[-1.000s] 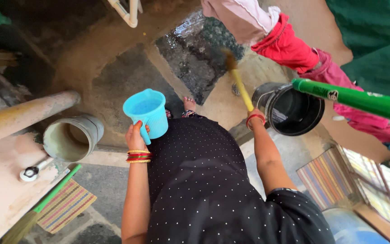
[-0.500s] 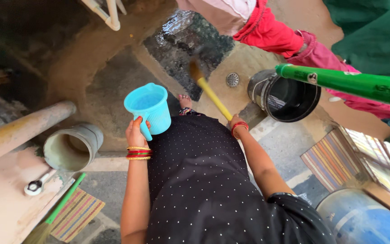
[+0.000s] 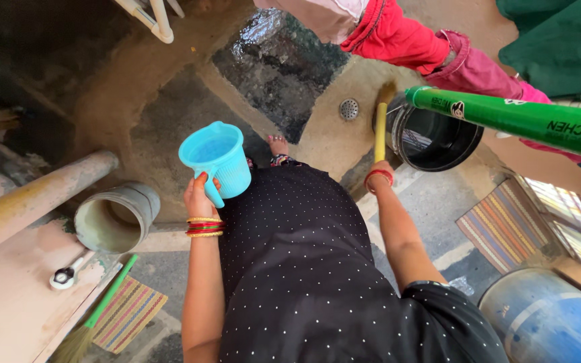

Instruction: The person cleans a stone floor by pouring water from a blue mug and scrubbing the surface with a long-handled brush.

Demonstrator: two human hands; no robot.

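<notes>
My left hand [image 3: 200,195] grips the handle of a light blue plastic jug [image 3: 215,161] with water in it, held upright above the floor. My right hand [image 3: 378,175] is closed around the yellow handle of a broom [image 3: 380,131]. The bristles point away from me and sit beside the rim of a dark metal bucket [image 3: 438,138]. A round floor drain [image 3: 349,108] lies just left of the bristles, on wet tan floor. My black dotted dress fills the middle of the view, with one bare foot [image 3: 278,144] showing.
A grey cylindrical pot [image 3: 115,216] lies on its side at the left, below a thick pipe [image 3: 35,195]. A green pole [image 3: 519,121] crosses above the bucket. Red and pink clothes [image 3: 432,47] hang above. A blue barrel [image 3: 553,323] and striped mats [image 3: 506,225] are lower right.
My right hand swung the broom from the left of the drain over to the right, up against the bucket. The jug in my left hand stayed almost still.
</notes>
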